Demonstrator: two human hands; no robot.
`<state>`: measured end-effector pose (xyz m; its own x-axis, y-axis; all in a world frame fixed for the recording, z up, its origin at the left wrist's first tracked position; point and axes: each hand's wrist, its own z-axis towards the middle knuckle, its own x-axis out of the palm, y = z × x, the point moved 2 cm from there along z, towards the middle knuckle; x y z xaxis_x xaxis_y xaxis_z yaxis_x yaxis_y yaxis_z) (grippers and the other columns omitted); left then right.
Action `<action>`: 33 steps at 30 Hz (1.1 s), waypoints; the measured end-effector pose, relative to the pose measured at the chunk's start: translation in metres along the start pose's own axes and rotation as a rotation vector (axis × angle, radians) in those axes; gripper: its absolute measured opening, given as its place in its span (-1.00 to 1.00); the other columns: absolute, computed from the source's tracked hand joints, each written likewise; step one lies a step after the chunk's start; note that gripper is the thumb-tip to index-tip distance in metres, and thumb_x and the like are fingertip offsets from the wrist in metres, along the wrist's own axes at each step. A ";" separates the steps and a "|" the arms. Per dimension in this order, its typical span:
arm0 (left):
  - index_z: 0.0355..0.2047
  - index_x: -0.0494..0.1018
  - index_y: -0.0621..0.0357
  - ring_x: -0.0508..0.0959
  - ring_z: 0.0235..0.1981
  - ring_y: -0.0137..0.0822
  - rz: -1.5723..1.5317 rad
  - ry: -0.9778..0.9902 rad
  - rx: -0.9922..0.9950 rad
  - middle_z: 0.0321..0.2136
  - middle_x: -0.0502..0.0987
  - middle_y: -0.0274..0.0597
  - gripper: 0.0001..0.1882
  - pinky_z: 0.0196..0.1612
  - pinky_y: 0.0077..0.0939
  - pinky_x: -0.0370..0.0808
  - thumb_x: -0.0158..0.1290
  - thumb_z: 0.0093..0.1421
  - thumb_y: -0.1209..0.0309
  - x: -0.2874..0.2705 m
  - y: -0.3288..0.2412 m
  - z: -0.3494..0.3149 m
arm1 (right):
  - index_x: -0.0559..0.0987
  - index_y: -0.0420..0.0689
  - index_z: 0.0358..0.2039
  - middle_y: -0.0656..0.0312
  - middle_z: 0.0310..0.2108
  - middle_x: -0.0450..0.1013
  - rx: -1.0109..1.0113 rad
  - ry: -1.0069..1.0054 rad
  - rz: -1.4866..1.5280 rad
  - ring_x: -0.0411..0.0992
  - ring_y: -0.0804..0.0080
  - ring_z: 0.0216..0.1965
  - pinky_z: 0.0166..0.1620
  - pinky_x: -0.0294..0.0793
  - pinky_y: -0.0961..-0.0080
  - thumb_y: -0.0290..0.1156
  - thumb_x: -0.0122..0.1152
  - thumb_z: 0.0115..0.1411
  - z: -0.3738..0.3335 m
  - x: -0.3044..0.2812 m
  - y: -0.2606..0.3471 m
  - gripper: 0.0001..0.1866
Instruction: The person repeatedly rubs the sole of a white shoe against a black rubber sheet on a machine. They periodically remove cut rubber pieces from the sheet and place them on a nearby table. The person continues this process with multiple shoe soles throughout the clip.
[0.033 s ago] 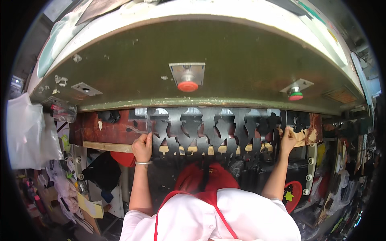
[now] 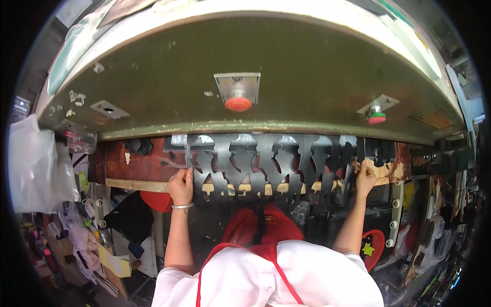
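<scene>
A black sheet with rows of curved cut-out holes (image 2: 262, 163) stretches between my hands, its strips hanging over the front edge of the reddish-brown work board (image 2: 151, 166). My left hand (image 2: 180, 185) pinches the sheet's left edge between thumb and fingers. At the right edge, my right hand (image 2: 364, 179) is closed on the same sheet, thumb up. The far part of the sheet runs in under the green machine beam (image 2: 169, 77), where it is hidden. Small dark pieces (image 2: 139, 147) lie on the board left of the sheet.
The beam carries a red push button (image 2: 238, 104) in the middle and a green-collared one (image 2: 376, 117) at right. Clear plastic bags (image 2: 30, 169) hang at far left. A red round container (image 2: 372, 248) with a yellow-green star stands below my right forearm.
Both hands keep their hold at nearly the same places. The whole view has shifted very slightly, and the hanging strips sit a little differently.
</scene>
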<state>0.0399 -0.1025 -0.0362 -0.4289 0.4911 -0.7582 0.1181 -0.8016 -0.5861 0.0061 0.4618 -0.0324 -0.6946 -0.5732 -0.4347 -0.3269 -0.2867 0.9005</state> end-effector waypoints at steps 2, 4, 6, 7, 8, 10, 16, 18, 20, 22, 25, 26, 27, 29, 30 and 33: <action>-0.63 0.37 0.21 0.42 -0.57 0.09 -0.008 -0.011 0.037 -0.68 0.41 0.04 -0.64 -0.46 -0.12 0.30 0.09 0.24 0.28 -0.001 0.004 -0.004 | 0.47 -0.22 -0.69 0.36 -0.71 0.39 -0.114 0.069 0.017 0.27 0.69 -0.66 -0.54 0.23 0.65 -0.23 0.14 0.32 0.004 -0.006 -0.022 -0.54; -0.60 0.36 0.23 0.42 -0.51 0.14 -0.001 0.023 0.042 -0.63 0.44 0.08 -0.67 -0.42 -0.09 0.30 0.06 0.26 0.31 -0.002 0.007 -0.010 | 0.38 -0.20 -0.72 0.40 -0.77 0.25 -0.258 0.143 0.044 0.15 0.68 -0.69 -0.58 0.14 0.58 -0.25 0.14 0.32 0.004 -0.013 -0.036 -0.52; -0.58 0.37 0.23 0.41 -0.51 0.16 -0.002 0.013 0.035 -0.62 0.44 0.09 -0.68 -0.41 -0.07 0.30 0.05 0.26 0.32 -0.005 0.011 -0.021 | 0.41 -0.21 -0.70 0.39 -0.76 0.27 -0.217 0.100 -0.050 0.18 0.68 -0.68 -0.58 0.16 0.60 -0.25 0.13 0.31 0.000 -0.027 -0.041 -0.54; -0.58 0.37 0.23 0.41 -0.51 0.17 0.001 -0.030 0.065 -0.61 0.43 0.09 -0.69 -0.41 -0.07 0.30 0.04 0.26 0.33 -0.009 0.012 -0.031 | 0.42 -0.21 -0.69 0.39 -0.76 0.28 -0.209 0.135 -0.049 0.20 0.68 -0.68 -0.57 0.17 0.60 -0.25 0.13 0.31 -0.004 -0.036 -0.039 -0.55; -0.56 0.37 0.22 0.40 -0.50 0.19 -0.002 -0.015 0.074 -0.60 0.42 0.11 -0.72 -0.40 -0.05 0.29 0.02 0.27 0.36 -0.012 0.013 -0.042 | 0.48 -0.23 -0.64 0.37 -0.76 0.31 -0.061 0.084 -0.020 0.25 0.67 -0.67 -0.56 0.22 0.62 -0.27 0.13 0.31 -0.009 -0.042 -0.036 -0.59; -0.58 0.35 0.21 0.41 -0.50 0.17 0.030 0.048 0.069 -0.61 0.41 0.08 -0.71 -0.39 -0.04 0.29 -0.01 0.29 0.37 -0.021 0.015 -0.066 | 0.57 -0.25 -0.24 0.25 -0.54 0.48 -0.185 -0.051 -0.113 0.41 0.61 -0.48 -0.45 0.36 0.60 -0.35 0.19 0.26 -0.024 -0.052 -0.011 -0.79; -0.41 0.40 0.19 0.44 -0.48 0.10 -0.059 0.041 -0.063 -0.58 0.44 0.02 -0.82 -0.36 -0.09 0.33 -0.03 0.30 0.36 -0.055 0.008 -0.113 | 0.34 -0.19 0.20 0.05 -0.09 0.47 -0.414 0.317 0.063 0.46 0.28 -0.11 0.02 0.45 0.31 -0.39 0.40 0.00 -0.131 0.051 0.097 -0.27; -0.23 0.42 0.17 0.45 -0.46 0.01 -0.081 -0.066 -0.103 -0.55 0.46 -0.06 -0.86 -0.32 -0.13 0.35 -0.01 0.28 0.38 -0.059 -0.004 -0.111 | 0.13 -0.16 0.32 -0.17 0.18 0.23 -0.752 0.598 -0.174 0.08 -0.16 0.27 0.25 0.20 0.04 -0.18 0.54 -0.23 -0.193 0.095 0.114 0.12; -0.18 0.46 0.12 0.44 -0.46 -0.08 -0.074 -0.061 -0.033 -0.54 0.44 -0.14 -0.81 -0.30 -0.20 0.33 0.09 0.20 0.38 -0.052 -0.022 -0.102 | 0.07 -0.10 0.34 -0.47 0.24 -0.06 -0.847 0.752 -0.238 -0.14 -0.46 0.29 0.28 0.07 -0.10 -0.20 0.57 -0.30 -0.244 0.119 0.113 0.20; -0.17 0.48 0.09 0.43 -0.46 -0.12 -0.004 -0.003 0.170 -0.54 0.42 -0.17 -0.76 -0.31 -0.26 0.31 0.15 0.13 0.38 -0.044 -0.042 -0.091 | 0.10 -0.09 0.33 -0.50 0.22 -0.13 -0.790 0.635 -0.258 -0.15 -0.49 0.27 0.25 0.11 -0.10 -0.30 0.55 -0.33 -0.266 0.127 0.107 0.17; -0.20 0.50 0.07 0.44 -0.45 -0.18 0.106 0.057 0.248 -0.55 0.40 -0.23 -0.74 -0.32 -0.29 0.28 0.19 0.07 0.38 -0.042 -0.058 -0.081 | 0.14 -0.07 0.32 -0.29 0.20 0.01 -0.686 0.654 -0.093 -0.01 -0.25 0.26 0.25 0.17 0.03 -0.42 0.50 -0.34 -0.265 0.121 0.103 0.13; -0.19 0.50 0.07 0.44 -0.45 -0.18 0.087 0.088 0.211 -0.56 0.40 -0.25 -0.73 -0.32 -0.29 0.28 0.20 0.06 0.37 -0.044 -0.061 -0.082 | 0.14 -0.07 0.31 -0.24 0.20 0.04 -0.597 0.719 -0.027 0.02 -0.18 0.26 0.25 0.18 0.08 -0.43 0.50 -0.34 -0.258 0.114 0.102 0.13; -0.19 0.50 0.07 0.44 -0.45 -0.18 0.073 0.127 0.147 -0.56 0.41 -0.26 -0.72 -0.32 -0.29 0.28 0.20 0.06 0.37 -0.047 -0.065 -0.085 | 0.15 -0.06 0.31 -0.18 0.20 0.06 -0.554 0.782 0.055 0.05 -0.10 0.26 0.25 0.19 0.13 -0.44 0.50 -0.34 -0.252 0.106 0.103 0.12; -0.23 0.49 0.08 0.45 -0.51 -0.17 -0.025 0.183 0.133 -0.61 0.41 -0.28 -0.74 -0.34 -0.26 0.31 0.21 0.06 0.33 -0.050 -0.078 -0.095 | 0.12 -0.12 0.32 0.03 0.09 0.32 -0.263 0.948 0.332 0.37 0.17 0.08 0.13 0.38 0.32 -0.56 0.48 -0.28 -0.244 0.089 0.103 0.10; -0.24 0.49 0.08 0.46 -0.52 -0.17 -0.104 0.200 0.165 -0.61 0.43 -0.28 -0.74 -0.36 -0.26 0.32 0.21 0.06 0.31 -0.047 -0.087 -0.099 | 0.10 -0.14 0.32 0.04 0.06 0.35 -0.165 0.956 0.442 0.40 0.20 0.04 0.11 0.40 0.35 -0.60 0.46 -0.26 -0.240 0.083 0.105 0.09; -0.34 0.48 0.09 0.51 -0.53 -0.14 -0.272 0.320 0.294 -0.58 0.51 -0.21 -0.76 -0.41 -0.24 0.35 0.20 0.10 0.23 -0.019 -0.124 -0.106 | 0.06 -0.15 0.34 0.00 0.04 0.36 0.047 1.026 0.643 0.42 0.27 0.02 0.06 0.44 0.39 -0.66 0.43 -0.22 -0.232 0.073 0.107 0.09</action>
<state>0.1279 0.0238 0.0208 -0.1083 0.7385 -0.6655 -0.2366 -0.6694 -0.7043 0.0696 0.2110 0.0300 0.0853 -0.9489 0.3039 -0.1467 0.2897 0.9458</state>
